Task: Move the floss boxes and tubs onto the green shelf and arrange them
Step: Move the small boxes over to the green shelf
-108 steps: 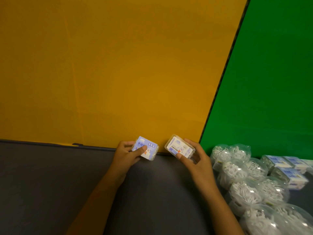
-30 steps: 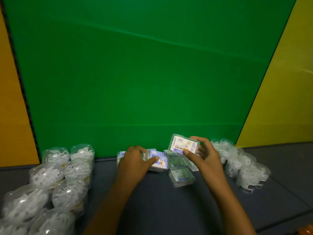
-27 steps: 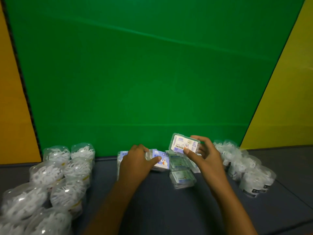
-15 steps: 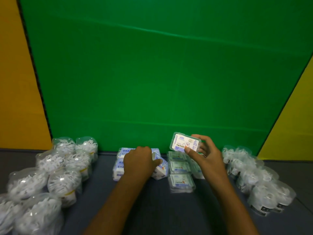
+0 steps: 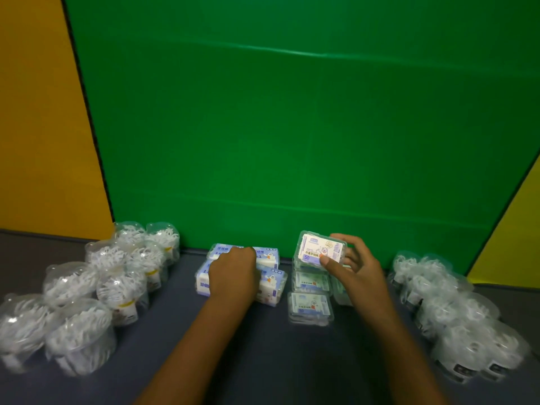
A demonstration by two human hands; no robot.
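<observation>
Both hands curl: left (image 5: 233, 276) on blue floss boxes (image 5: 270, 280), right (image 5: 355, 270) pinching clear box (image 5: 317, 248).

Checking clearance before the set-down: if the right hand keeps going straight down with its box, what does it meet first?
Probably the clear floss boxes stacked right below the right hand and its held box; depth is unclear.

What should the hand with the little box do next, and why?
Probably lower the clear floss box that the right hand holds onto the back of the row of matching clear boxes below it. It hangs just above that row by the green wall, so a small drop would seat it. The left hand rests on the blue boxes.
</observation>
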